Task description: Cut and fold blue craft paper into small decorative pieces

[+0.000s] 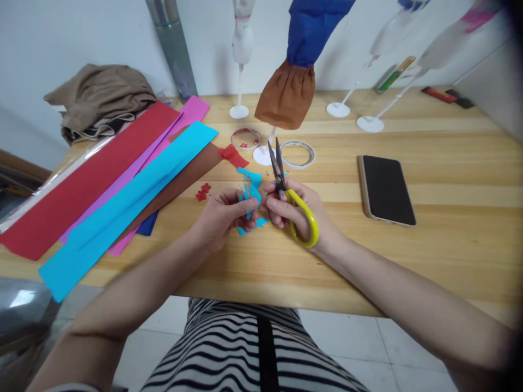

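My left hand (226, 212) pinches a small cut piece of blue crepe paper (252, 191) between thumb and fingers. Close beside it, my right hand (296, 209) is closed around yellow-handled scissors (310, 220). Their dark blades point up and away from me, slightly apart. The right fingertips are near the blue piece; whether they touch it I cannot tell. More light blue scraps (261, 222) lie on the table below the hands. Small red flower-shaped cutouts (201, 194) rest left of my left hand, and a red paper scrap (235, 156) lies beyond it.
Folded crepe sheets, light blue (134, 198) and red (93, 174) among them, lie at left. Tape rolls (312, 155) sit ahead. A mannequin in a blue and brown paper dress (290, 92) stands behind them. A phone (388, 189) lies at right; a bottle (175, 54) stands at back left.
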Demonstrator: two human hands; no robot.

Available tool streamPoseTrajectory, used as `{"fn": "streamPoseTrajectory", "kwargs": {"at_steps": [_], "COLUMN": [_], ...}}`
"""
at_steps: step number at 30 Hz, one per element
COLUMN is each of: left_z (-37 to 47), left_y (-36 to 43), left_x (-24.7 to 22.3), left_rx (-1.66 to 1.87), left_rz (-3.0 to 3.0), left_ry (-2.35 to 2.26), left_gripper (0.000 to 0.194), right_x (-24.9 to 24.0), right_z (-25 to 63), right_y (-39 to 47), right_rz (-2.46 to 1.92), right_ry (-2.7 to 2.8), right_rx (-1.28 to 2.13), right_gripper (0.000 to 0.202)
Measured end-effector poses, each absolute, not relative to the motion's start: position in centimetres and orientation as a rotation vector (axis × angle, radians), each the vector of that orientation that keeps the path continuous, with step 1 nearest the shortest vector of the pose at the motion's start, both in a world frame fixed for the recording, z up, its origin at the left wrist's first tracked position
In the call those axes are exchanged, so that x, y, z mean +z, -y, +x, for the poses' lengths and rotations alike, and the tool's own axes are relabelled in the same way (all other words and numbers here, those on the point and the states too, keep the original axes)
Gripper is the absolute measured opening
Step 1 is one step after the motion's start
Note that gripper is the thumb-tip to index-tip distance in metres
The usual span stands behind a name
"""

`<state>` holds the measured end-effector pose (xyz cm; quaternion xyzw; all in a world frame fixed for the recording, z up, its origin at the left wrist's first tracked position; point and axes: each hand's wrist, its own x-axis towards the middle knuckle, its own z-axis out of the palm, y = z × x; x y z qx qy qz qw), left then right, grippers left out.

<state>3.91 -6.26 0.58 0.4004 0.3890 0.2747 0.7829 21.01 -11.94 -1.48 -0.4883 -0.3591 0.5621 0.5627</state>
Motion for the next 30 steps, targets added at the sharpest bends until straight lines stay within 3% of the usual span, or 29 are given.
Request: {"fn": "streamPoseTrajectory", "kwargs": {"at_steps": [13, 30], "left_z": [3.2, 2.9], "left_y": [6.1, 6.1], "left_x": [1.0, 1.3], "left_rx": [0.595, 0.626], "left_rz": [0.748, 0.777], "left_ry": [-0.823, -0.799], "left_gripper": [0.032, 0.037], "right_x": [-1.5, 0.0], "right_z": [21.2, 21.4], "right_y": [14.0, 15.2], "right_rz": [-1.02, -1.173], "right_ry": [1.04, 1.193], "right_rx": [1.629, 1.572], "right_gripper": [0.072, 0.06]}}
